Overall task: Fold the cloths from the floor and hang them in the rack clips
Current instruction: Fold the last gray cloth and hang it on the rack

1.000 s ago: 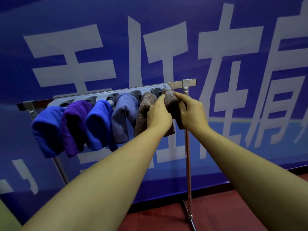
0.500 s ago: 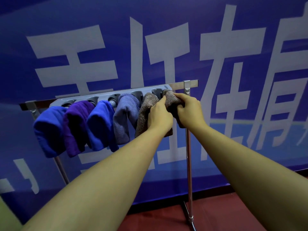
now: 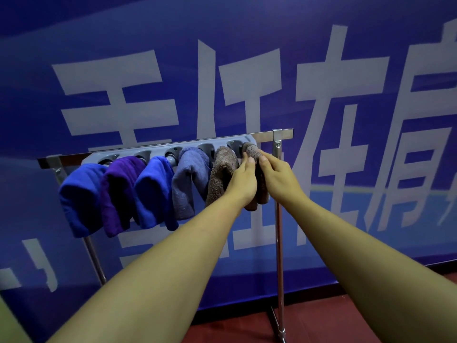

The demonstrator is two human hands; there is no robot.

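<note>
A grey clip strip [image 3: 158, 149] runs along the metal rack bar [image 3: 263, 134]. A dark brown folded cloth [image 3: 250, 149] hangs at the rightmost clip. My left hand [image 3: 243, 180] and my right hand [image 3: 278, 175] hold it from either side, with both thumbs on its top just under the clip. Its lower end [image 3: 251, 206] shows below my hands. To its left hang a lighter brown cloth [image 3: 221, 174], a grey-blue cloth [image 3: 189, 179], a blue cloth [image 3: 153, 191], a purple cloth [image 3: 121, 191] and another blue cloth [image 3: 80, 201].
Behind the rack hangs a blue banner [image 3: 346, 45] with large white characters. The rack's right post [image 3: 279, 256] goes down to a red-brown floor [image 3: 235, 328]. The left post [image 3: 95, 261] stands below the blue cloths.
My right hand has drawn its fingers back from the cloth's top, and both thumbs now sit just under the clip. The brown cloth's top shows at the rightmost clip.
</note>
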